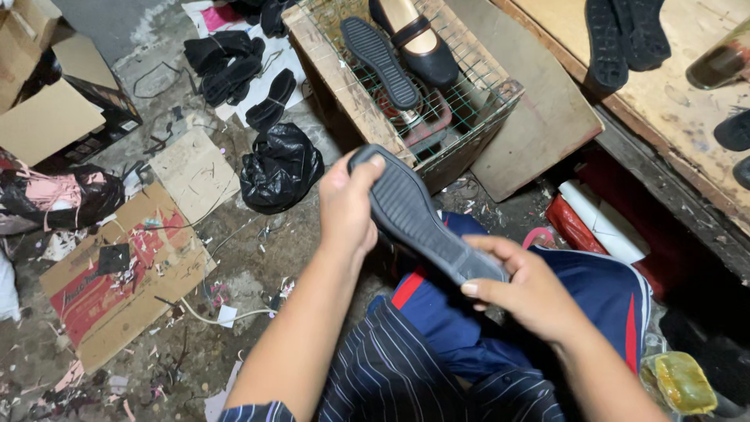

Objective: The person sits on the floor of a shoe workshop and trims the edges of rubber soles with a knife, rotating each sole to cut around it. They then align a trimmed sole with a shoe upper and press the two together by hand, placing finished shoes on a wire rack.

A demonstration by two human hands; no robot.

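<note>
Shoe sole (418, 219), dark grey and ribbed, held up over the lap between both hands, tread side turned to the camera so that the grooved face can be looked over. Left hand (346, 209) clasped round the upper, rounded end, thumb laid along its rim, keeping that end from swinging. Right hand (525, 287) gripping the lower, narrower end, fingers curled under the edge and thumb across the top, so the piece stays stretched on a slant from upper left to lower right. Held clear of the knees and of the dirty floor, well apart from everything else.

Just beyond, a wooden crate topped with wire mesh (437, 101), bearing another black sole (380, 61) tread up and a finished black shoe (416, 39) with a strap and pale lining; likely set there to stay off the ground and within reach, the mesh letting air through. Further black soles (625, 35) lying on the wooden bench (672, 101) at upper right, paired side by side. More dark shoe parts (226, 62) heaped on pale paper on the floor at upper left, next to a knotted black plastic bag (280, 166). Flattened cardboard (117, 281) spread over the littered concrete. Yellow wrapped lump (681, 381) at lower right, contents unclear.
</note>
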